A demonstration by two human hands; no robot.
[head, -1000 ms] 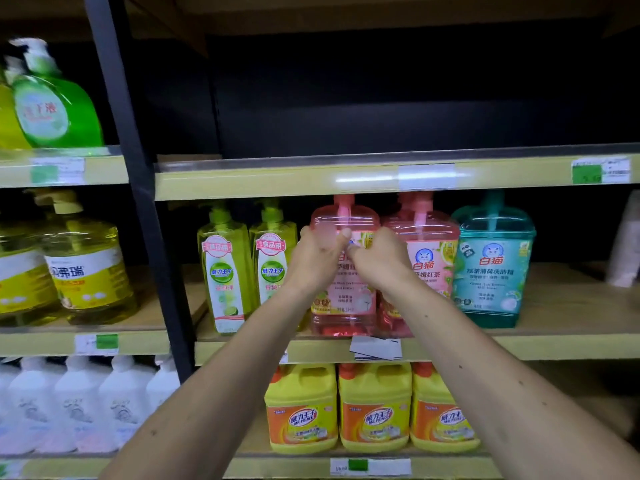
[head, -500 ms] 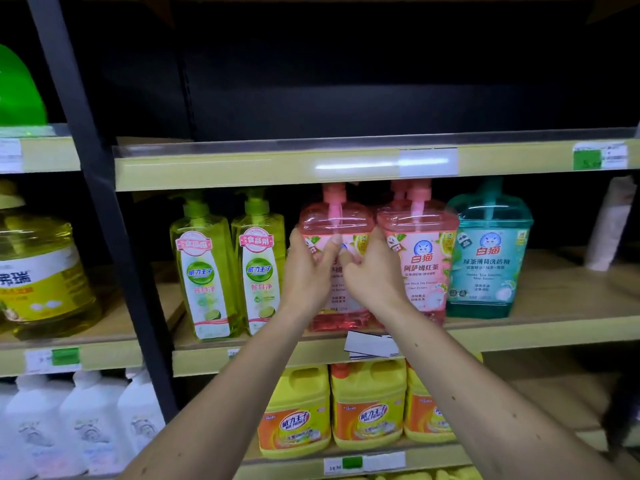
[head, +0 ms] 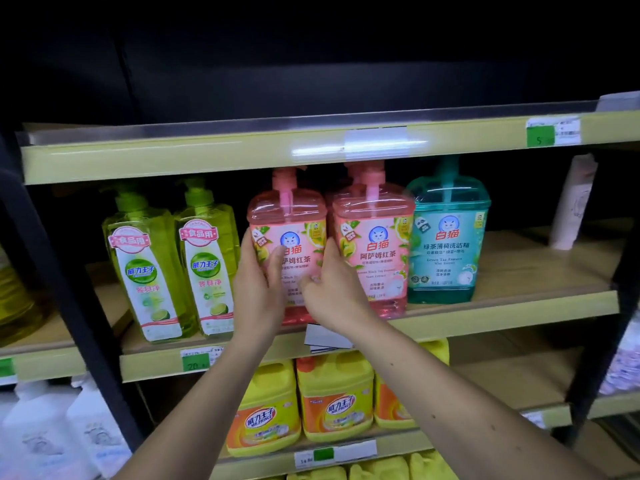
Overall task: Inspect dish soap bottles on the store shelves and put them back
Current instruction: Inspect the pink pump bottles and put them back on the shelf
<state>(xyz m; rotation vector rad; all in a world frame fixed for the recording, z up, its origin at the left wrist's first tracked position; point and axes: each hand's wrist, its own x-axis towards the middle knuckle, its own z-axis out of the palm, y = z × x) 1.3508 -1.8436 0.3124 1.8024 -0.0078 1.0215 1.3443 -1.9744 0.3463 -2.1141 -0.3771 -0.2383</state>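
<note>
1. Both hands are on the left pink bottle [head: 287, 251], which stands upright on the middle shelf [head: 502, 308], touching its pink twin [head: 372, 251] on the right.
2. Left hand [head: 258, 285]: fingers wrapped round the bottle's left edge, thumb across the front label. So that grip is clamped on it.
3. Right hand [head: 332, 289]: fingers curled at the bottle's right side, tucked into the gap next to the twin. Looks like it's holding on too, but the fingertips are hidden behind the bottle, so I'm less sure about that one.
4. Neighbours: two green bottles [head: 173, 268] just left, a teal bottle [head: 446, 237] right of the twin, yellow jugs [head: 334, 398] on the shelf below.
5. My read: the bottle seems to sit on the shelf, so this is either the start of a pull-out for a look or the end of putting it back. Can't tell which.
6. If it's coming out, it needs a straight pull toward the near edge, since the pump top sits close under the upper shelf and the twin is tight against it.
</note>
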